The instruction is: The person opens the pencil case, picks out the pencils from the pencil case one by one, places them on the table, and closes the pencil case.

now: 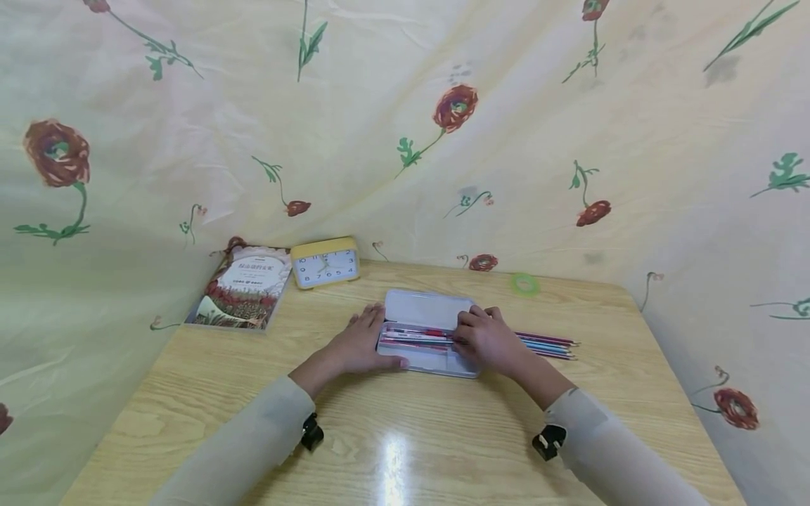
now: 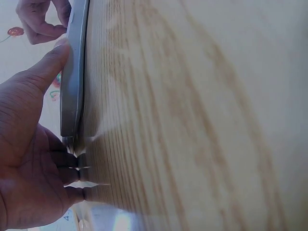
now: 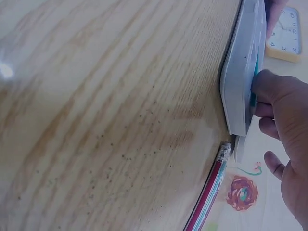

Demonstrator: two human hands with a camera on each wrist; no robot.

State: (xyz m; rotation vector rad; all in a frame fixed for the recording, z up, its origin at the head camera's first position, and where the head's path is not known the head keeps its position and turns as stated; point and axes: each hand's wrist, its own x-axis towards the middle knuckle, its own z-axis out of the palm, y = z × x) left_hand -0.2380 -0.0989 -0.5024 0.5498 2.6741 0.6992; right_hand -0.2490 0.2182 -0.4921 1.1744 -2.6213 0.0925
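Observation:
A light metal pencil case (image 1: 430, 360) lies with its lid (image 1: 420, 307) swung back, holding several pens and pencils. My left hand (image 1: 363, 344) braces its left end, thumb against the front wall (image 2: 74, 86) and fingers extended by the corner. At the right end, my right hand (image 1: 490, 343) reaches in over the rim with curled fingers. They pinch a thin teal pencil (image 3: 254, 91), mostly hidden by the thumb and the case wall. Several pencils (image 1: 547, 345) lie on the table right of the case, beyond that hand; their eraser ends (image 3: 224, 153) sit close to its corner.
A yellow alarm clock (image 1: 325, 263) stands at the back left, beside a booklet (image 1: 247, 288) with a floral cover. A green tape roll (image 1: 524, 284) lies near the back edge. Flowered cloth (image 1: 354, 140) hangs behind and around the wooden table (image 1: 405, 436).

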